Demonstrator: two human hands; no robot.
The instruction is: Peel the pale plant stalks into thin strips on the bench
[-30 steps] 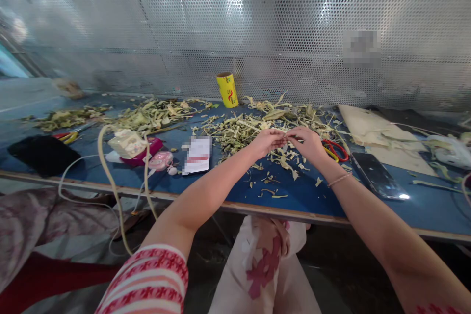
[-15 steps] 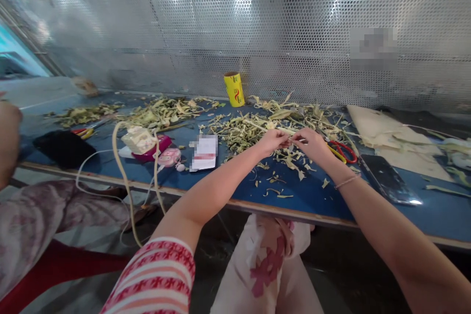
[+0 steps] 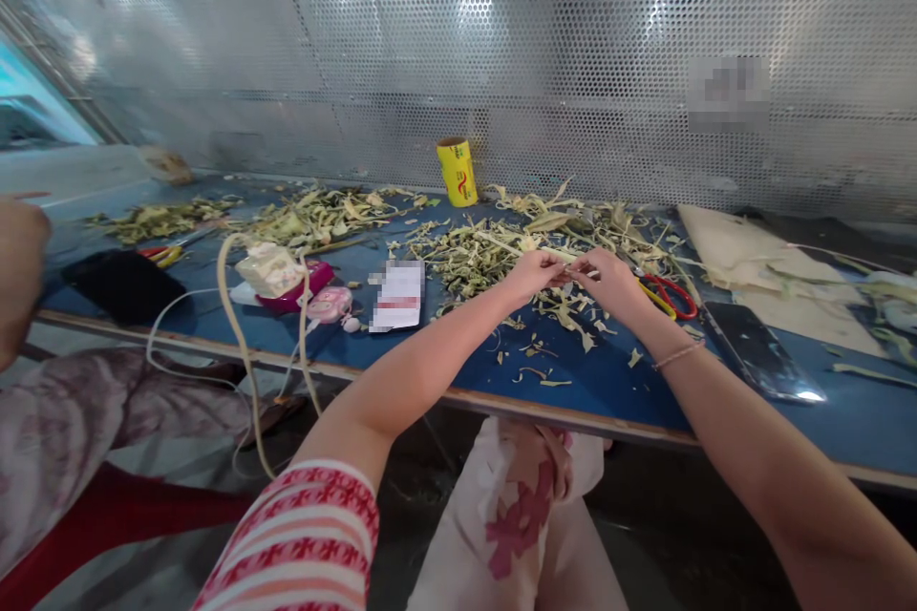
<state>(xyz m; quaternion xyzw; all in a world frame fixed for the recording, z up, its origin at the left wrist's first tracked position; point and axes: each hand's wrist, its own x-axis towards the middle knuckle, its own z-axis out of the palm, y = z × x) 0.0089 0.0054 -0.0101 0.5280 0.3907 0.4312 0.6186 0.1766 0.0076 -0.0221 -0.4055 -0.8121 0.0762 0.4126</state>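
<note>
- Hardly anything has shifted since half a second ago: both hands stay joined over the same spot, and only a co-worker's hand (image 3: 20, 258) at the left edge has crept a little further in.
- Nearest me, the person's striped sleeve (image 3: 301, 539) and patterned lap sit under the table (image 3: 573, 391) edge, arms stretched well forward so the work happens over the scraps rather than over the knees.
- Left hand (image 3: 534, 272) and right hand (image 3: 608, 279) meet fingertip to fingertip, fingers pinched shut on a thin pale leaf strip (image 3: 567, 275) held just above the table, apparently to keep it taut between them.
- Loose green-yellow trimmings (image 3: 559, 315) lie directly beneath, where they would drop.
- Red-handled scissors (image 3: 666, 294) rest just right of the right hand, within easy reach; a dark phone (image 3: 752, 353) lies further right, clear of the mess.
- Left of the hands sit a white card (image 3: 397, 296), a pink case (image 3: 328, 304) and a wrapped packet (image 3: 268, 269).
- Farther back, a yellow roll (image 3: 457, 172) stands upright against the perforated metal screen (image 3: 573, 67).
</note>
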